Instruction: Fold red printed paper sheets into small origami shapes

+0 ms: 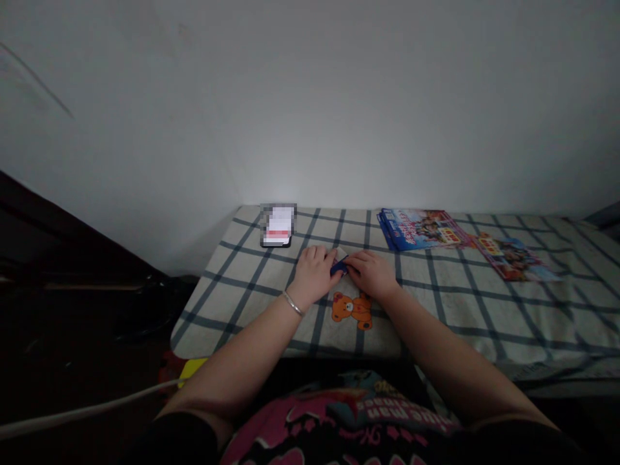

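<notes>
Fingertips first: both sets are curled in and meeting over a small blue-and-white piece [340,261]. It looks like folded paper, though it is too small to be sure. The left hand [314,271] pinches its near-left edge and the right hand [372,272] closes on the other side, knuckles up, thumbs tucked under where I can't see them. The piece sits low, on or just above the checked cloth [436,303], a little beyond the printed orange bear [352,309].

For my money, this is fiddly work in dim light, and it's best done with the piece pressed flat on the cloth, one hand anchoring while the other works the edge. Short, firm pinches are better than a loose grip.

Further out there's a bracelet [292,303] on the left wrist, and both forearms rest on the table edge. A phone [278,226] lies near the wall, well apart from the hands. Off to the right are a blue booklet [421,227] and a red booklet [513,257] beside it.
</notes>
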`<action>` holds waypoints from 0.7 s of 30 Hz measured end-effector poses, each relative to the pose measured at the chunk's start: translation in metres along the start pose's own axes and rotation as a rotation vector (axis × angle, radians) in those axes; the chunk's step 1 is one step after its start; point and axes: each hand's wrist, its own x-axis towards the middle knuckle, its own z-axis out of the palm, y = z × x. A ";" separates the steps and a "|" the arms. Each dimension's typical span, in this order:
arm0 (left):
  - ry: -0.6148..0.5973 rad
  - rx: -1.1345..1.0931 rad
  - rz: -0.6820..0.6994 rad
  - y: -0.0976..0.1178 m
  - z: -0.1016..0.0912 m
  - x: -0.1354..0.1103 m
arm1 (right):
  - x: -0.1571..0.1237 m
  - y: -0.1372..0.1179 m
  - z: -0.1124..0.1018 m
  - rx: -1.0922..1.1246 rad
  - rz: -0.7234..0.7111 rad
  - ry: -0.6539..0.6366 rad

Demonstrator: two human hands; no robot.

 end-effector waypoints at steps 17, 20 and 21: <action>-0.009 -0.105 -0.023 -0.008 0.011 -0.001 | 0.021 -0.022 -0.012 -0.232 0.142 -0.128; -0.019 -0.109 -0.024 -0.006 0.009 -0.001 | 0.025 -0.024 -0.014 -0.246 0.156 -0.137; -0.023 -0.109 -0.022 -0.006 0.009 -0.001 | 0.025 -0.024 -0.014 -0.248 0.156 -0.139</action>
